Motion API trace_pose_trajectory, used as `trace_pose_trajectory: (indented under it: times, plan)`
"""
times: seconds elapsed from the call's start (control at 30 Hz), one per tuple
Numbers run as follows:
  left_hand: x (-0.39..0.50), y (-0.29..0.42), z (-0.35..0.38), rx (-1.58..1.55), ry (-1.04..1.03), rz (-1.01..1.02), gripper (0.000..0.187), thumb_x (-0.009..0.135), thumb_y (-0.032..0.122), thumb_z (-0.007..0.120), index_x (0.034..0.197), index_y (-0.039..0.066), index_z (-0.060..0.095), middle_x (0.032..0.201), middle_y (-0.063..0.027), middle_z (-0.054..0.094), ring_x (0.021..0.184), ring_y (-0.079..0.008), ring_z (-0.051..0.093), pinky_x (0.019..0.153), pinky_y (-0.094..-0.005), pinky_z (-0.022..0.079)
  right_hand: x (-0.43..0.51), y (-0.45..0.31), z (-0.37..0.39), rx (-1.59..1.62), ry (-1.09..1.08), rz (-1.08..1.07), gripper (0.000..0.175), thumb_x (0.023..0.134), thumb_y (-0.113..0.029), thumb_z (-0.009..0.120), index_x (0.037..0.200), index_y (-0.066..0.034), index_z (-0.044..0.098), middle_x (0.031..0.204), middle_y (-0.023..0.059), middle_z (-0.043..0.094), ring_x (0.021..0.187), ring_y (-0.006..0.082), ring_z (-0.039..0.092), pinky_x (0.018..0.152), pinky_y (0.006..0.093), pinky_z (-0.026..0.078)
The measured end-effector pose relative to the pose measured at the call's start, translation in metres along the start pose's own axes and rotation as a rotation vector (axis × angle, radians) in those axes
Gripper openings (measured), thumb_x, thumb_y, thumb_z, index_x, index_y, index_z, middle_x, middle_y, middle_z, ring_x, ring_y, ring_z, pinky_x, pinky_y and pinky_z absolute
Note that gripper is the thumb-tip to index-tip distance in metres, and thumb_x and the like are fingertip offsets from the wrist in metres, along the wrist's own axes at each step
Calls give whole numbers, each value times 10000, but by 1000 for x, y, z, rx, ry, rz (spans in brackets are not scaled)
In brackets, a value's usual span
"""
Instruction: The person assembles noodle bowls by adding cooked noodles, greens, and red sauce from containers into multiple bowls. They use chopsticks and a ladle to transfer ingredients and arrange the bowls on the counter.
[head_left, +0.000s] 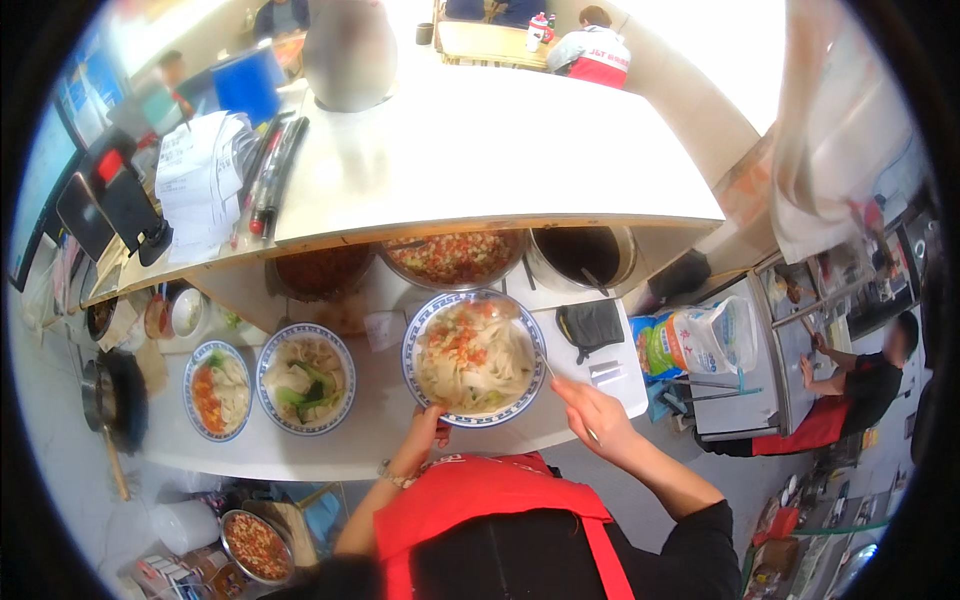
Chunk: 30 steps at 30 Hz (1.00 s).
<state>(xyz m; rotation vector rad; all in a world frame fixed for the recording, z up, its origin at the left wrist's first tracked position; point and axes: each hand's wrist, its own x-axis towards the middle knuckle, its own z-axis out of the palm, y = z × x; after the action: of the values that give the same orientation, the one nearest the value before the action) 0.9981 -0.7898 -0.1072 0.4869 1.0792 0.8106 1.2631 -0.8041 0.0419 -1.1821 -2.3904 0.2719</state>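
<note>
In front of me is a white bowl of wide noodles (480, 379), with a blue patterned rim and diced red and yellow topping on the noodles. My left hand (430, 431) grips its near left rim, fingers partly hidden beneath it. My right hand (600, 420) holds a thin metal utensil (551, 369) by its handle at the bowl's right edge. The utensil's far end is not visible. To the left stand a bowl of noodles with leafy greens (304, 382) and a smaller bowl with red-orange topping (217, 394).
Under the raised counter (480, 165) sit a pan of diced topping (457, 259) and a pot of dark liquid (577, 255). A black pouch-like item (590, 328) lies right of my bowl. Pans hang over the left edge. A co-worker (847, 397) in a red apron stands at right.
</note>
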Motion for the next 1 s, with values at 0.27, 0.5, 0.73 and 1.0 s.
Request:
trace_pose_trajectory:
  times: [0.27,0.5,0.73,1.0]
  plan:
    - [-7,-4,-5,46,93,106,225,838,252,466,812,28,462,552,-31,438,401,-124,387,373,-259,313,29,20,-1,453,123,79,317,844,-50,517,1148,37,518,1030,201,588,900,283,619,799,313,505]
    - [-11,-1,-10,15,126,111,258,828,261,520,891,13,488,614,-34,474,435,-117,424,391,-246,342,128,86,34,148,4,193,252,910,-126,451,1095,-1,568,980,180,615,832,318,610,771,328,487]
    - [-5,-5,-14,23,91,110,304,826,290,514,882,-8,501,617,-74,478,420,-161,438,397,-275,351,139,72,49,1120,102,614,374,972,-245,330,1070,68,509,962,219,610,922,271,621,818,325,505]
    - [4,-12,-21,24,32,57,292,862,311,500,905,23,487,608,-34,457,433,-120,420,395,-251,332,125,71,30,1224,374,673,462,973,-318,266,1105,78,463,1041,238,583,962,277,605,865,318,471]
